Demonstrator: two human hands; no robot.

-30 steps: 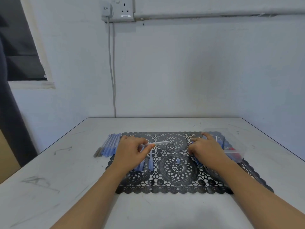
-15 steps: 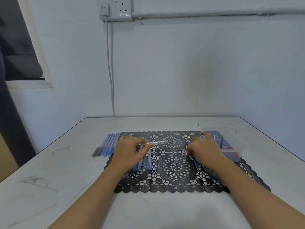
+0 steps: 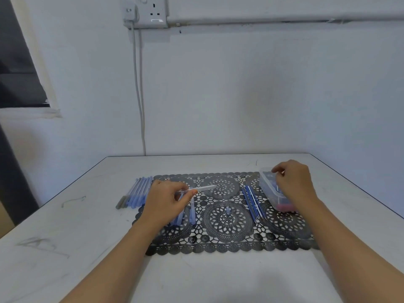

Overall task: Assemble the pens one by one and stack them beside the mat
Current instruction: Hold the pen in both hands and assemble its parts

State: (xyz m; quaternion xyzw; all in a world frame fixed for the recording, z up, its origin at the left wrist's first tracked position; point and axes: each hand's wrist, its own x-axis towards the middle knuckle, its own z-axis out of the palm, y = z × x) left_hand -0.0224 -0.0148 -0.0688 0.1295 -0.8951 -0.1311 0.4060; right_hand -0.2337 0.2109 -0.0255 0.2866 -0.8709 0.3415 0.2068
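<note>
1 head view faces forward-down, seemingly close above the mat (image 3: pixel 228 228).

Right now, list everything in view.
table: one, white, under everything
mat: one, black lace, table centre
pens: one row, blue, table left of mat
barrel: one, clear, held above mat
refills: several, blue-white, mat right of centre
loose parts: few, blue, mat's left side
box: one, clear, mat's right end
socket: one, white, wall
left hand: pinches barrel
right hand: over box, grip unclear
</note>
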